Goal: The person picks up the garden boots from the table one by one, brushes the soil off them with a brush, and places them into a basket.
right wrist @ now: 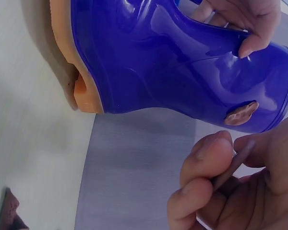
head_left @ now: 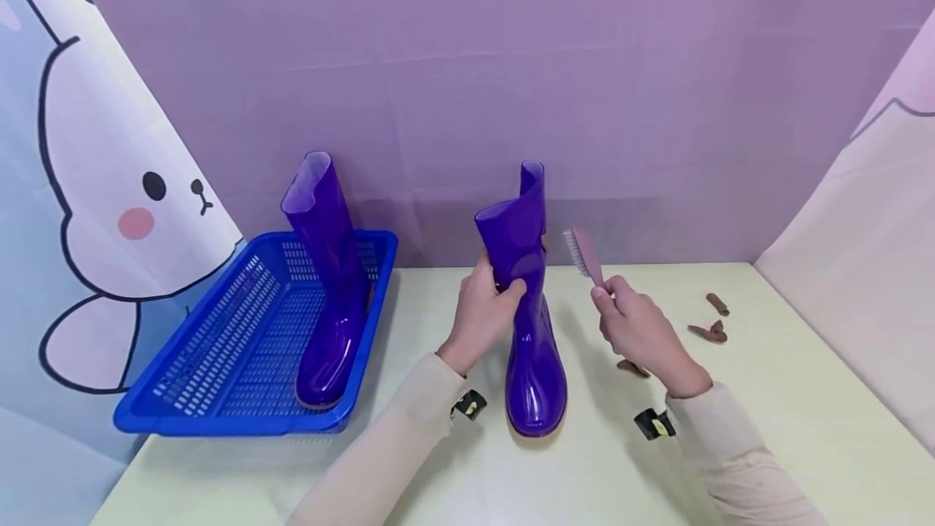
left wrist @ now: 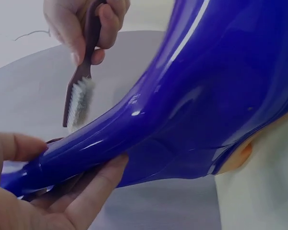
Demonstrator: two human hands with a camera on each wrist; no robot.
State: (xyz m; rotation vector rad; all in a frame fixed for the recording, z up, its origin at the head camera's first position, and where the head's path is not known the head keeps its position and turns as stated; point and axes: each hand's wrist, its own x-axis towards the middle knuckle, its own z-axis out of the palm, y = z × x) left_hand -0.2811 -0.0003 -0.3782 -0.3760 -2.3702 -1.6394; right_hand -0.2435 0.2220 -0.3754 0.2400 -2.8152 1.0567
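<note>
A glossy purple rain boot (head_left: 536, 384) stands upright on the table, toe toward me. My left hand (head_left: 480, 311) grips its shaft below the top opening, thumb across the front. In my right hand (head_left: 643, 331) is a pink brush (head_left: 588, 254) with pale bristles, held by its handle to the right of the shaft. The left wrist view shows the bristles (left wrist: 80, 103) facing the shaft, close over it. A brown lump (right wrist: 242, 113) sticks to the shaft's side near the top, seen in the right wrist view. The boot has an orange sole (right wrist: 62, 36).
At left, a blue plastic basket (head_left: 219, 431) holds a second purple boot (head_left: 332, 355), which stands upright in it. Brown pieces lie on the table at right: a short roll (head_left: 718, 303), a flat scrap (head_left: 708, 334) and another (head_left: 632, 368) partly under my right wrist. A purple backdrop (head_left: 467, 88) rises behind.
</note>
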